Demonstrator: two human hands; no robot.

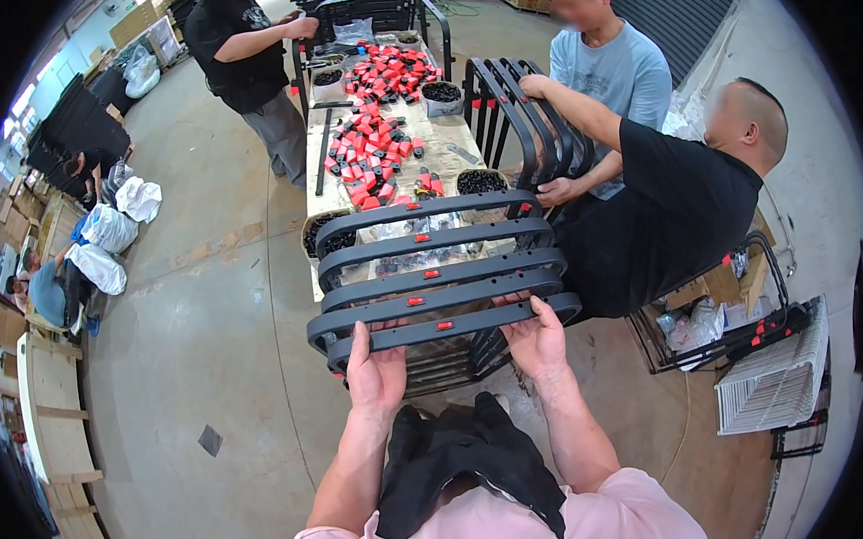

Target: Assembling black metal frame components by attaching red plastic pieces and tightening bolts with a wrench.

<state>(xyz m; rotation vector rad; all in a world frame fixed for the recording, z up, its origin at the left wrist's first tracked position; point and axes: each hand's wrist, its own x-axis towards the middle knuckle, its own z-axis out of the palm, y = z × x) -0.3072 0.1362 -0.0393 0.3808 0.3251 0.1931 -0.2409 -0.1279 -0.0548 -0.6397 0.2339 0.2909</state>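
Several black metal frames (492,319) with rounded corners and small red pieces along their top bars stand in a row before me, at the near end of the table. My left hand (379,371) grips the nearest frame by its left end, thumb on the near face and fingers behind the bar. At that frame's right end, my right hand (538,344) holds the bar in the same way, thumb up. The fingertips of both hands are partly hidden by the bar.
A long table (442,135) carries heaps of red and black plastic pieces (374,156) and tubs of small black parts (481,182). At right, two co-workers handle more black frames (515,109). Another person (244,45) stands at far left. A white wire rack (779,371) leans at right.
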